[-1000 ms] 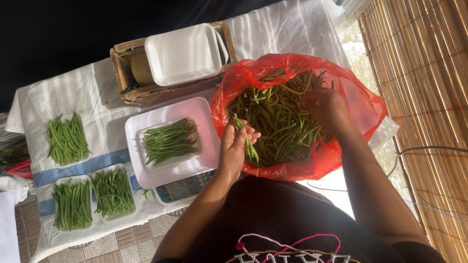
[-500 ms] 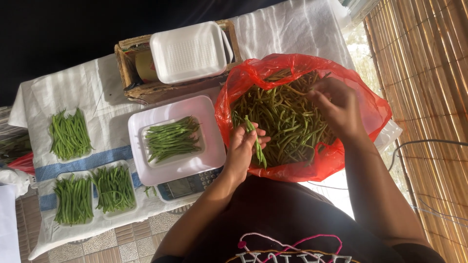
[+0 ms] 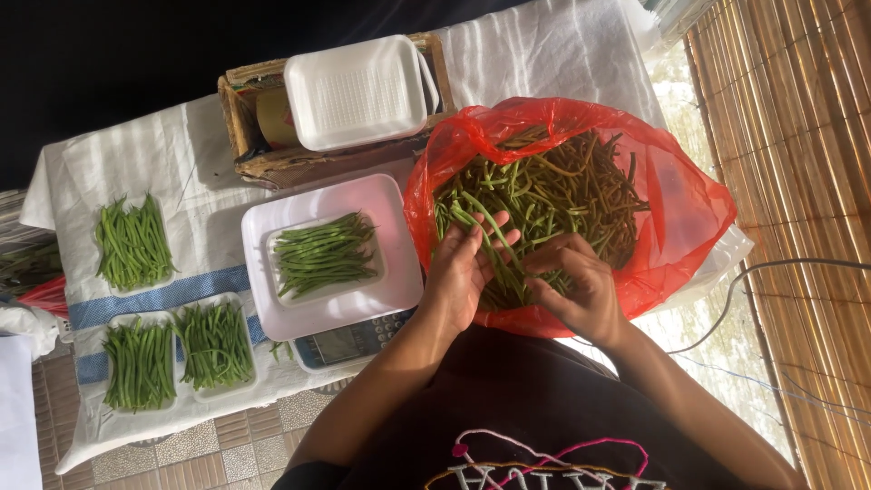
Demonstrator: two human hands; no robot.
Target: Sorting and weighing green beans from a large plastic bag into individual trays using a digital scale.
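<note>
A red plastic bag (image 3: 689,209) lies open on the table, full of green beans (image 3: 553,195). My left hand (image 3: 463,272) rests at the bag's near edge and holds a few long beans. My right hand (image 3: 576,290) is beside it, fingers pinching the same beans. Left of the bag, a small white foam tray of beans (image 3: 325,256) sits on the white pan (image 3: 272,313) of a digital scale (image 3: 349,343).
Three more foam trays of beans (image 3: 136,243) (image 3: 139,365) (image 3: 214,345) lie on the white cloth at the left. An empty foam tray (image 3: 356,91) rests on a cardboard box (image 3: 249,154) at the back. A bamboo blind (image 3: 798,227) runs along the right.
My right hand has come from the far side of the bag toward me and now meets my left hand on the beans. The view has shifted slightly.
</note>
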